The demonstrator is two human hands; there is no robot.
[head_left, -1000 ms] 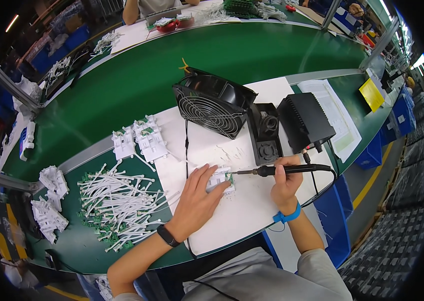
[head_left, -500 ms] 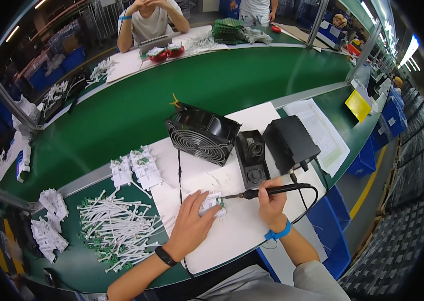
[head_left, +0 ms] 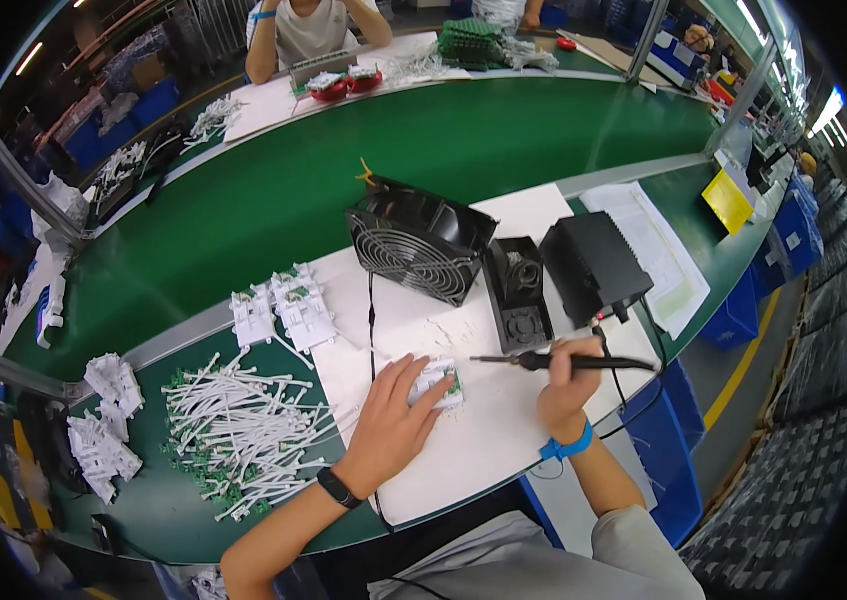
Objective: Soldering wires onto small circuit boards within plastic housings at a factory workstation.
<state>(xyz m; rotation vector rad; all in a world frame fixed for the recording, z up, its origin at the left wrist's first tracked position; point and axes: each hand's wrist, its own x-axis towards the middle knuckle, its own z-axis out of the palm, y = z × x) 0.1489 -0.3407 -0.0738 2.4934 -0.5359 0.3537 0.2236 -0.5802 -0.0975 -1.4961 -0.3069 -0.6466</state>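
On the white board, my left hand (head_left: 390,418) lies over a small white plastic housing (head_left: 427,383) with a green circuit board (head_left: 454,386) at its right side. The fingers and thumb of that hand hold the housing down, and cover part of it. My right hand (head_left: 567,392) is closed round the black handle of a soldering iron (head_left: 535,361). The iron's thin metal tip points left, just beyond the housing and apart from it.
A black fan (head_left: 416,245), an iron stand (head_left: 518,295) and a black soldering station (head_left: 596,268) stand beyond my hands. White cables (head_left: 238,425) with green boards lie left, near more housings (head_left: 301,308). Papers (head_left: 643,255) lie right. A person (head_left: 313,35) sits across the green surface.
My right hand has drawn the soldering iron's tip off the circuit board, away and to the right. My left hand stays on the housing. The whole view has shifted slightly.
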